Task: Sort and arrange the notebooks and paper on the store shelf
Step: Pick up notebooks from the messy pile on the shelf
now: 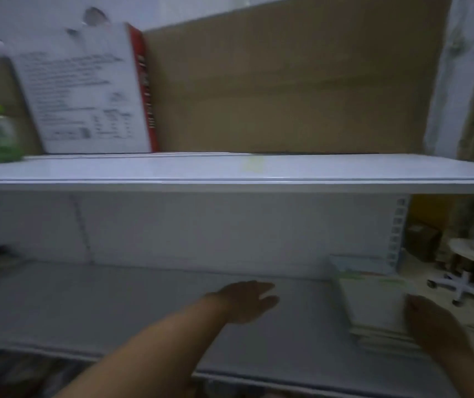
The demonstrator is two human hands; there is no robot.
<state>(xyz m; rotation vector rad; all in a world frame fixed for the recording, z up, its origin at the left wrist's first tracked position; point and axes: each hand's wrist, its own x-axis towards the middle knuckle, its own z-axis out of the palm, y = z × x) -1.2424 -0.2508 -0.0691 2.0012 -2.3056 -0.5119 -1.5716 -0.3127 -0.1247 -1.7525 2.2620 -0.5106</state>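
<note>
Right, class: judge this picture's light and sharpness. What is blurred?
Head view: dim, bluish light, darkest on the grey lower shelf; motion blur smears the print on the white red-spined box, the left hand, the right hand and the stack of white notebooks.

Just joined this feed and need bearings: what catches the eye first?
A big brown cardboard panel stands along the upper shelf, a white red-spined pack leaning at its left. Below, a stack of notebooks sits at the right end of the lower shelf, the right hand at its near corner, the left hand open mid-shelf.
</note>
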